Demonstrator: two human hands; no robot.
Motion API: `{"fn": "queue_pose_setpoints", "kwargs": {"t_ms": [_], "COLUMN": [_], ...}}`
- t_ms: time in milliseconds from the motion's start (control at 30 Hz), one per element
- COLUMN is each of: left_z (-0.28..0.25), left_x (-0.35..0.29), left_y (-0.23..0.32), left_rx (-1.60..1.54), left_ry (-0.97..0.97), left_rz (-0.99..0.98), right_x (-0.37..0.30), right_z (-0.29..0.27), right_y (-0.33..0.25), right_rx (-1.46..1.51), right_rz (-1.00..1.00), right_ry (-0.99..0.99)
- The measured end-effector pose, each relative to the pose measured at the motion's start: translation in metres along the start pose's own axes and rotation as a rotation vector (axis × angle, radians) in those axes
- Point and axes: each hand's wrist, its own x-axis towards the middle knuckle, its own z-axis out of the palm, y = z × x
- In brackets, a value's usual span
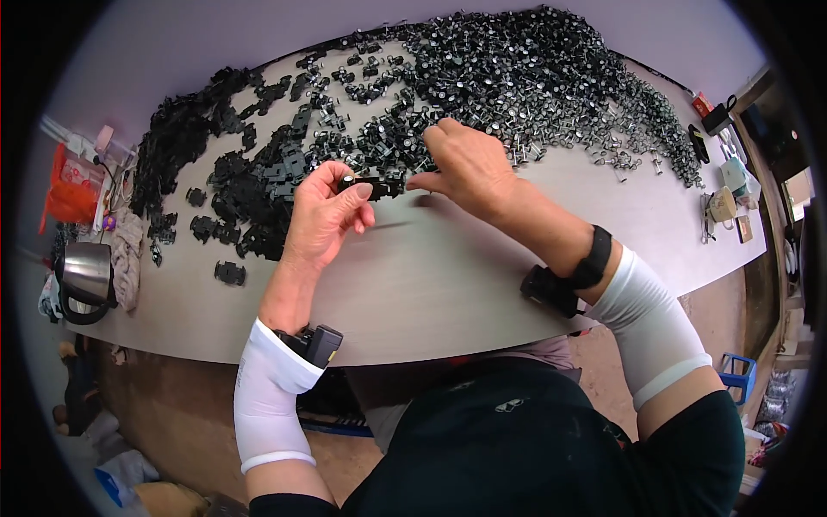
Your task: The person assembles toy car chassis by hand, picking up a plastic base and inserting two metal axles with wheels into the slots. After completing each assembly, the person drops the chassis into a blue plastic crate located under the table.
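1 narrow, jagged black part (379,187) is above the table (431,284), gripped between thumb and fingers of the left hand (319,217). The right hand (472,168) curls beside it; its grip I cannot tell. Countless black pieces (280,177) and metal studs (517,73) crowd behind; 1 kettle (89,271) left, 1 cup (722,205) right.

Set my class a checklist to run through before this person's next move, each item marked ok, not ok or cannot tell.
1. Left hand grips the black part: ok, pinched by thumb and fingers.
2. Right hand touches that part: cannot tell; its thumb is close to the end.
3. Loose black parts in neat rows: not ok, jumbled on the left.
4. Small wheel pieces at hand: ok, heaped just beyond the right hand.
5. Kettle away from both hands: ok, at the far left.
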Motion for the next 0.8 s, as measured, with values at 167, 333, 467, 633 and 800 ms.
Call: {"fn": "queue_pose_setpoints", "kwargs": {"t_ms": [167, 333, 467, 633, 800], "left_z": [0.008, 0.013, 0.007, -0.002, 0.001], "left_x": [-0.005, -0.008, -0.003, -0.004, -0.003], "left_y": [0.006, 0.002, 0.000, -0.004, -0.002], "left_rx": [0.007, 0.001, -0.020, -0.114, -0.218], "left_ry": [-0.003, 0.023, 0.087, 0.057, -0.013], "left_rz": [-0.056, -0.082, -0.079, -0.081, -0.116], "right_x": [0.007, -0.001, -0.001, 0.006, 0.006], "right_z": [0.007, 0.003, 0.002, 0.018, 0.017], "right_y": [0.010, 0.022, 0.002, -0.021, -0.013], "right_rx": [-0.033, 0.097, 0.358, 0.338, 0.378], "right_rz": [-0.020, -0.094, -0.230, -0.322, -0.411], "right_ry": [-0.070, -0.011, 0.132, 0.125, 0.088]}}
